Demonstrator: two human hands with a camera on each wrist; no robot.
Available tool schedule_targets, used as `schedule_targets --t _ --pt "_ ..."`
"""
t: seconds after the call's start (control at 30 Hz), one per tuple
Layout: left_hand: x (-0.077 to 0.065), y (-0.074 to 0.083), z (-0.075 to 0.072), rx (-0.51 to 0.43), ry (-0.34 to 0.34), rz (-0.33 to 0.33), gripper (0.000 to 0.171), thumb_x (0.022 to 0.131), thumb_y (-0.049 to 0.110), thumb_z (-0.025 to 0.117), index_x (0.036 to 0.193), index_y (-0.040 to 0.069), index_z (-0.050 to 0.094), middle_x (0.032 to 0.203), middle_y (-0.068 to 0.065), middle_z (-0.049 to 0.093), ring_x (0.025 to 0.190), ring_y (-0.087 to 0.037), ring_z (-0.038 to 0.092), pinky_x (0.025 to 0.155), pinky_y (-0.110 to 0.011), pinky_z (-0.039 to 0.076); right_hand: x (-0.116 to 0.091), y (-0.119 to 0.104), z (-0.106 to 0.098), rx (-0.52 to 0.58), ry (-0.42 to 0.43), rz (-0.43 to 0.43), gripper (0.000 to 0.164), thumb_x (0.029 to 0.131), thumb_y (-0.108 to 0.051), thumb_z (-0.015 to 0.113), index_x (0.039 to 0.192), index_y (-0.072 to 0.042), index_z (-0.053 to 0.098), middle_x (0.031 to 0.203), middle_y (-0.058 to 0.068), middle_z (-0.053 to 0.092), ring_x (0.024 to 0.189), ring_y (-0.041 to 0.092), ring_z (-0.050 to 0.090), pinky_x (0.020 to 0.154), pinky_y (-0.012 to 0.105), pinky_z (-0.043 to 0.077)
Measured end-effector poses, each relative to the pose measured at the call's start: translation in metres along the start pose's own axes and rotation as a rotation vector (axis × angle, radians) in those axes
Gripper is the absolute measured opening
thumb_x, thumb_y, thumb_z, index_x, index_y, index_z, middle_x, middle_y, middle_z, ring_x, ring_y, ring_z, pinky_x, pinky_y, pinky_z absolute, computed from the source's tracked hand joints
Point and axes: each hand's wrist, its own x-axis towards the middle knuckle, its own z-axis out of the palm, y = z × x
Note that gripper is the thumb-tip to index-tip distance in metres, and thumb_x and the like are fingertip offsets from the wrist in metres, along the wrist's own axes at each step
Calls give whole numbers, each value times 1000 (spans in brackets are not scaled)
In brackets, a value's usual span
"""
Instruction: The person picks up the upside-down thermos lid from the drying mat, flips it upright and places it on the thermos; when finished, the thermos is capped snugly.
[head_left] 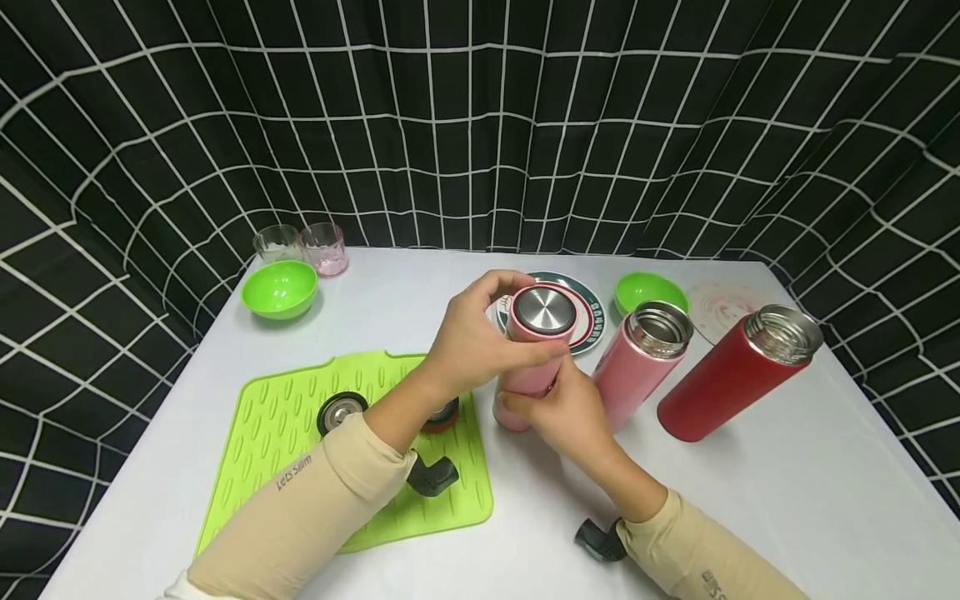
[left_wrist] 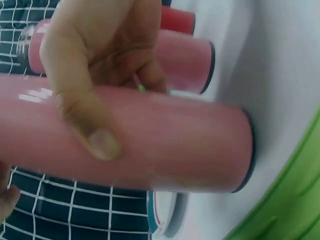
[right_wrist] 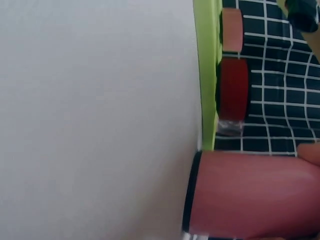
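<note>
Gripping the capped pink bottle (head_left: 534,379) with both hands, near mid-table. Have left hand (head_left: 480,337) at the top, curled round the bottle with thumb across the near side just under the steel-topped lid (head_left: 546,310). Have right hand (head_left: 566,408) lower down, wrapped round the body, thumb laid across it. Reading as roughly upright in head view, lid up. Can't be sure of base contact with the white table (head_left: 750,517) from the wrist views.

See second pink bottle (head_left: 641,367) just to the right, open-mouthed, partly hidden by the right hand. Then get red bottle (head_left: 727,383) further right, also open and standing.

On the left, see green mat (head_left: 270,433), partly covered by the left sleeve (head_left: 330,492). Count two lids on it, seen edge-on in right wrist view: pink lid (right_wrist: 232,30) and red lid (right_wrist: 233,90).

Further back, see printed plate (head_left: 588,312) behind the held bottle, then right-hand green bowl (head_left: 648,292), then faint round disc (head_left: 723,304). Far left, see another green bowl (head_left: 280,290), with clear glass (head_left: 277,243) and pink-tinted glass (head_left: 325,250) behind it. Closing off the rear: black grid curtain (head_left: 487,125).
</note>
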Motion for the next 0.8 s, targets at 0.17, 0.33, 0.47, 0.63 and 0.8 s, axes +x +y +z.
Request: schedule_targets --t 0.17,0.33,0.47,0.63,0.8 --pt "7 -8 -9 -173 -143 -27 61 70 7 87 125 6 61 118 1 66 113 -14 58 100 -37 43 0 -1 1 29 -1 -2 66 67 -22 86 123 -19 50 102 0 65 90 18 61 81 37 49" --pt "3 -10 -7 -182 -175 -9 64 75 6 82 133 4 53 125 -2 61 110 -16 57 94 -35 47 -1 0 1 28 -5 -1 68 68 -22 86 125 -19 49 104 -1 65 92 17 61 81 37 49" --pt "-4 -3 3 1 -29 38 71 69 23 90 126 9 49 121 3 55 110 -12 53 94 -32 45 -1 1 2 17 -4 -14 63 69 -24 86 123 -20 53 103 -4 66 91 14 62 80 36 50" --pt "-5 6 10 125 67 -6 71 63 32 93 121 12 56 114 9 60 104 -6 57 89 -28 48 -1 1 3 23 4 -20 63 69 -23 86 123 -21 54 105 -6 66 94 13 61 81 36 50" --pt "1 3 3 44 -11 -40 63 63 25 93 119 15 66 105 12 68 100 -5 62 86 -28 51 -1 0 4 19 12 20 65 67 -23 87 122 -16 52 102 -1 66 92 16 61 80 37 49"
